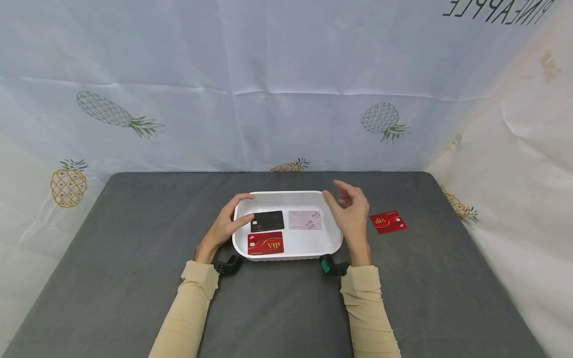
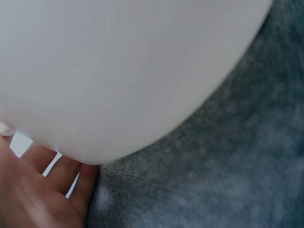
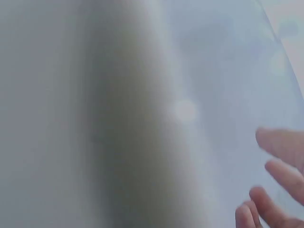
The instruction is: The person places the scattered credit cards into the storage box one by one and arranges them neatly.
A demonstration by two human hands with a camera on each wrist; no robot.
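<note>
A shallow white tray [image 1: 309, 244] with rounded corners sits before me in the head view. Inside it lie a black VIP card [image 1: 271, 223], a pale pink VIP card [image 1: 305, 220] and a red VIP card [image 1: 261, 244]. My left hand [image 1: 222, 226] grips the tray's left end, thumb over the rim by the black card and fingers along the outer wall. At the tray's right end, my right hand [image 1: 353, 216] is raised with thumb and fingers apart, holding nothing. A second red VIP card [image 1: 388, 222] lies to the right of that hand.
The dark grey cloth-covered table [image 1: 277, 308] extends around the tray. A pineapple-print white curtain [image 1: 201, 129] hangs behind it and down both sides. Each wrist wears a black band, the right band [image 1: 334, 266] marked with green.
</note>
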